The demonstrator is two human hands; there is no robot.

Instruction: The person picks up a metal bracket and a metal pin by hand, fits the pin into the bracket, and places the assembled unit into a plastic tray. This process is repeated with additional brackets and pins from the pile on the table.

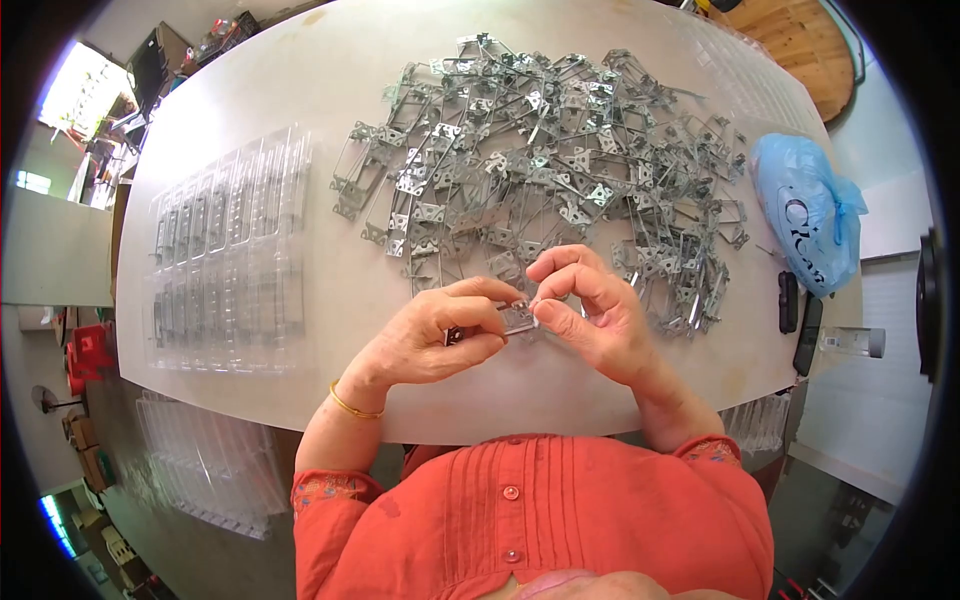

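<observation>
My left hand, with a gold bangle at its wrist, is closed around a small silvery metal bracket. One end of the bracket shows under the curled fingers, and the other sticks out toward the right. My right hand is pinched at that far end, thumb against forefinger; the fingertips hide exactly what they grip. Just beyond both hands lies a big tangled heap of similar metal brackets, made of thin rods and plates with holes.
Clear plastic trays with metal parts in their slots lie on the left of the white table. More clear trays are at the far right. A blue plastic bag and black objects lie along the right edge.
</observation>
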